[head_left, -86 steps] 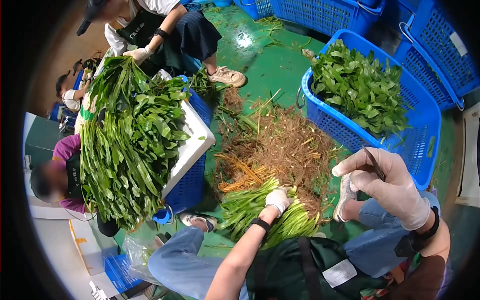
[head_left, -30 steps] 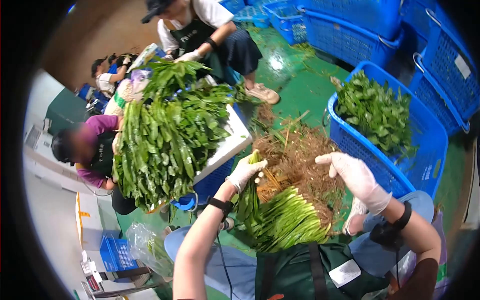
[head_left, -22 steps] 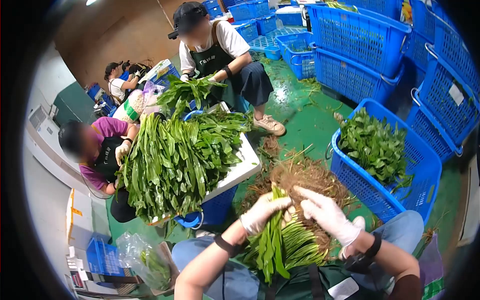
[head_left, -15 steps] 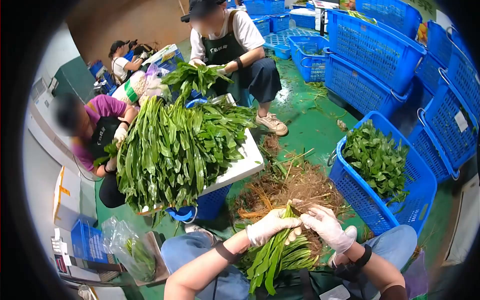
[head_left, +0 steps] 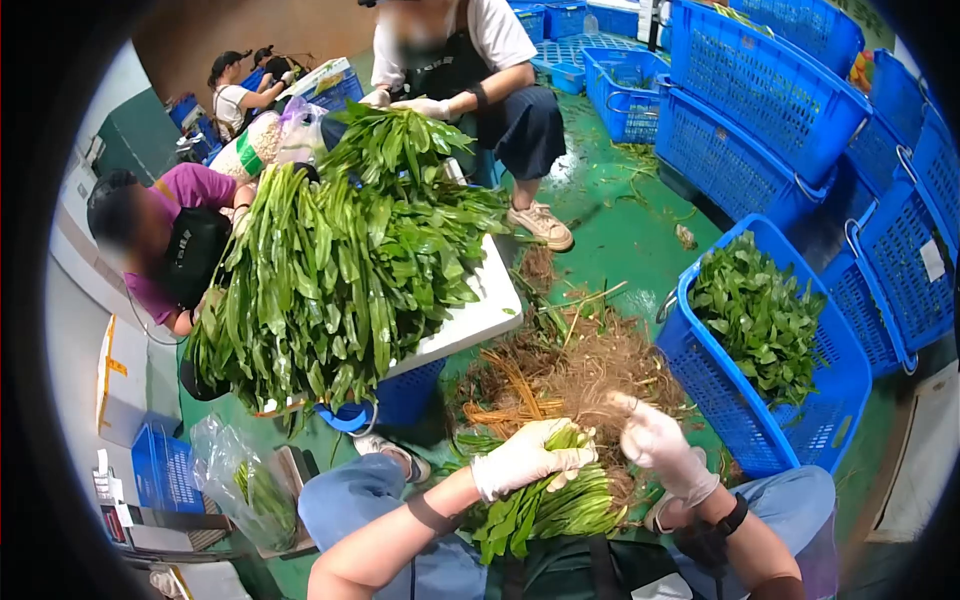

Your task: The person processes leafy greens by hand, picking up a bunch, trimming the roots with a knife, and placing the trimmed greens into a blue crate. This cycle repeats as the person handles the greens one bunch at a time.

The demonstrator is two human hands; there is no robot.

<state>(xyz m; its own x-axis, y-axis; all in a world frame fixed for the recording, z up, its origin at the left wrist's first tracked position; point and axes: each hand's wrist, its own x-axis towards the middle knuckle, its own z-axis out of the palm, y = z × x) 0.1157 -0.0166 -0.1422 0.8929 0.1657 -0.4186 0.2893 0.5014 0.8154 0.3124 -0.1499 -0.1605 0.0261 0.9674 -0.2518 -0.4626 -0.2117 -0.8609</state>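
Gloved in white, my left hand [head_left: 530,460] is closed round a small bunch of long green leaves [head_left: 515,520], whose tips hang down toward my lap. My right hand [head_left: 660,450], also gloved, is just right of the bunch's root end. Its fingers are bent together and blurred, and what they hold, if anything, cannot be made out. Under my hands lies a thick row of green stalks [head_left: 585,505] with roots toward the right. Beyond them a heap of brown roots [head_left: 610,365] covers part of the green floor.
A white foam box lid [head_left: 480,310] piled with leafy greens [head_left: 320,280] stands at the left, with two people beside it. At the right is a blue basket [head_left: 725,385] holding leaves [head_left: 760,320]. Stacked blue crates [head_left: 760,100] line the back right. A plastic bag [head_left: 240,485] lies lower left.
My left hand has lifted away from the row and taken hold of a leafy bunch. My right hand came in beside its root end, then drew slightly right. The camera view has shifted.
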